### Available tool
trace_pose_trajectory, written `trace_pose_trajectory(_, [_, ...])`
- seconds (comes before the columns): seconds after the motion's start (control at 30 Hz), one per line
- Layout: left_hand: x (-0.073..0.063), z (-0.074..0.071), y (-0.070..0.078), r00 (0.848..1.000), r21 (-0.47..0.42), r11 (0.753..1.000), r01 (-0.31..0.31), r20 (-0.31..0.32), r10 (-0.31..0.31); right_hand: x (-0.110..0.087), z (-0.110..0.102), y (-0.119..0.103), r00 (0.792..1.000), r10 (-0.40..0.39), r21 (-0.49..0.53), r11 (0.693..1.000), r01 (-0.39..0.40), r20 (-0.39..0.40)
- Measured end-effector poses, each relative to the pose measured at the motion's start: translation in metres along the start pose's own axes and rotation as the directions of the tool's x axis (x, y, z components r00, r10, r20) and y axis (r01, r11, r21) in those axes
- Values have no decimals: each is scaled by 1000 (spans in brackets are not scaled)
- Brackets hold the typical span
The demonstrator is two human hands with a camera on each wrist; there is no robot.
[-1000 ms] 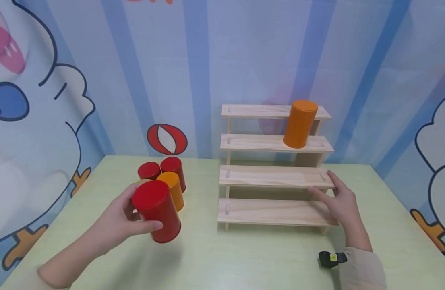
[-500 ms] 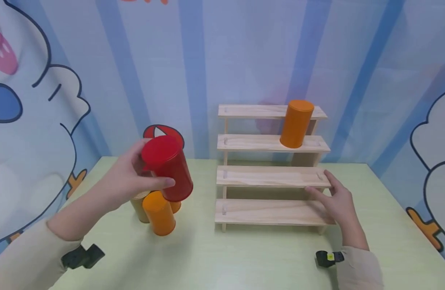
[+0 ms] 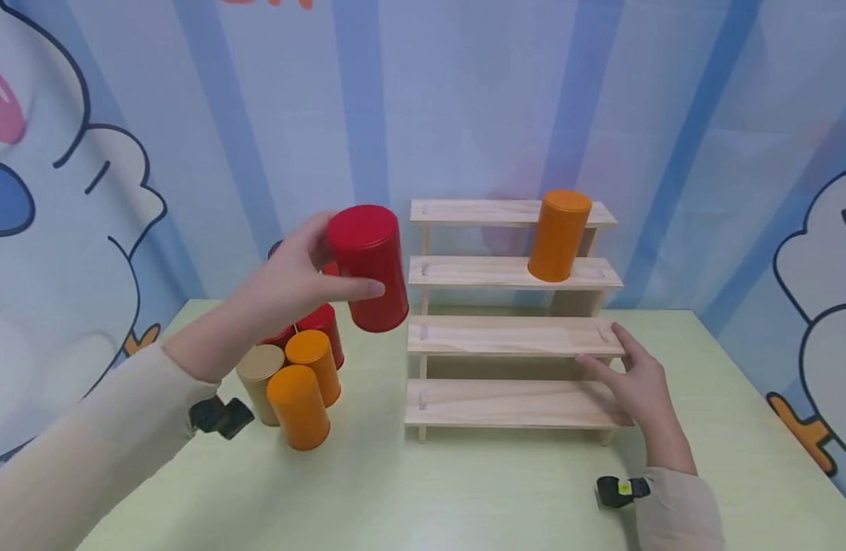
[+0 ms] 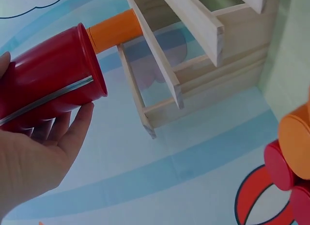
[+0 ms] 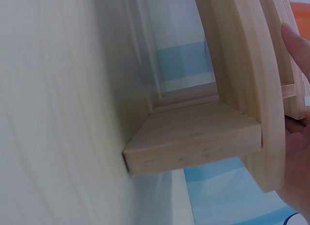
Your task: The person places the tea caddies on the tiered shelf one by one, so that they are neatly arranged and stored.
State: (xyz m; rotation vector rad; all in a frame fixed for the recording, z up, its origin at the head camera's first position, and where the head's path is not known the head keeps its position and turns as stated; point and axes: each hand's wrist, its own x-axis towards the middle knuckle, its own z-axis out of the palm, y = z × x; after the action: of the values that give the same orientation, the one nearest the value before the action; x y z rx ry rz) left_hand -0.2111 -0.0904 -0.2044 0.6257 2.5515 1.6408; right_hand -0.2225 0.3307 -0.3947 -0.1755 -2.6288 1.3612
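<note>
Within the left hand (image 3: 292,269), glossy red cylinder (image 3: 374,256).

Red can (image 3: 370,264): glossy, cylindrical, silvery seam (image 4: 53,97) along one side | I see it held in mid-air, roughly upright, flat end up, left of the wooden rack (image 3: 508,337) in my head view | wooden rack: I see four pale grained boards (image 3: 505,402), stepped upward toward the back, standing upright

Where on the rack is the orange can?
In the head view, the orange can stands on the rack, second shelf from the top, right of middle, up and left of the right hand.
</note>
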Motion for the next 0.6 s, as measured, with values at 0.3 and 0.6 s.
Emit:
trace_pose_trajectory(0.3, [33,17,7,999,-58,997,-41,-32,40,0,0,1,1000,0,-4,1000,0,12])
trace_pose_trajectory(0.6, [64,34,12,995,-119,988,-95,-40,91,1,-2,3,1000,1,4,1000,-1,11])
